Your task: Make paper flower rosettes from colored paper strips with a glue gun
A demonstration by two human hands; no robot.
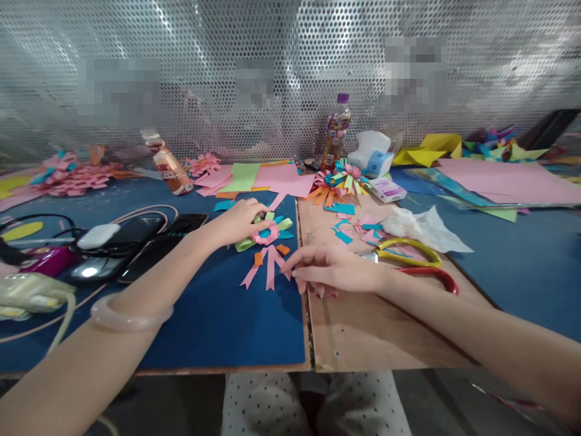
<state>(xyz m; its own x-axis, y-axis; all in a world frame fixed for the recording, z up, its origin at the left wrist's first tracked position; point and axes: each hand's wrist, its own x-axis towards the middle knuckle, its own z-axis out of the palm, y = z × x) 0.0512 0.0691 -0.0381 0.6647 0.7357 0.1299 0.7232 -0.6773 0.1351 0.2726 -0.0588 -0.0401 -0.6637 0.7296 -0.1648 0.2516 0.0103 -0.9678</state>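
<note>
On the blue board lies a paper rosette with a pink ring and green and blue loops. My left hand has its fingers curled onto the upper left edge of this rosette. Below the ring, pink paper strips with notched ends fan out toward me, and small orange pieces lie on them. My right hand reaches in from the right, fingers stretched out and slightly apart, its fingertips beside the rightmost strip's end. Whether they touch that strip is unclear. Scissors with yellow and red handles lie behind my right wrist.
Paper scraps and a crumpled tissue lie on the wooden board. Phones and cables are at left. Finished rosettes, paper sheets, a purple-capped bottle and another bottle stand or lie along the perforated metal wall.
</note>
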